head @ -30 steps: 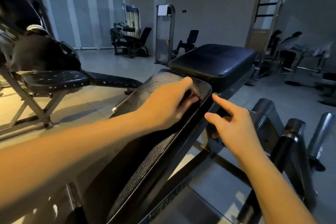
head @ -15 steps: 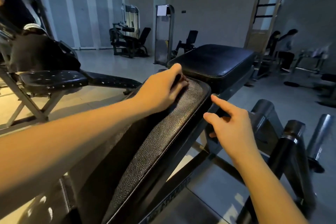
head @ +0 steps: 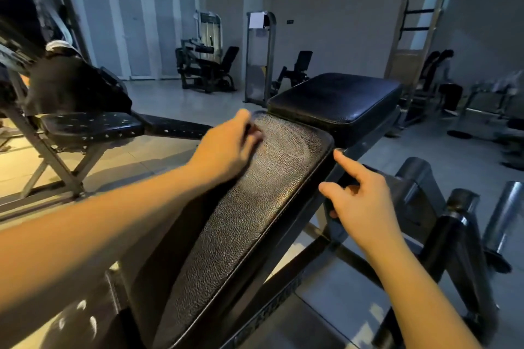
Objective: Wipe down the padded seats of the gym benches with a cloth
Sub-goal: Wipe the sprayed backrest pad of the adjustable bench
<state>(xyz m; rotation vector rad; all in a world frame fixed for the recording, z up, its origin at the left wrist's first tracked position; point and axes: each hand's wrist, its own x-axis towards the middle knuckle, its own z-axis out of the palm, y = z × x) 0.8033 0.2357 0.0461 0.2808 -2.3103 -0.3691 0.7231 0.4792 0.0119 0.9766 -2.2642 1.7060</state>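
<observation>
Where the long, tilted pad (head: 255, 207) of the bench runs from the bottom centre of the frame up to the middle, the left hand (head: 226, 150) rests on its upper left corner, fingers curled down on a dark cloth (head: 251, 128) that is blurred and mostly hidden beneath them. Pale swirl marks show on the pad just right of that hand. The right hand (head: 363, 201) is by the pad's right edge, its index finger straight with the tip at the metal frame (head: 357, 147). The other fingers are bent, and whether they grip anything cannot be told. A flat seat pad (head: 334, 96) sits just beyond, and another bench (head: 90, 125) stands at the left
</observation>
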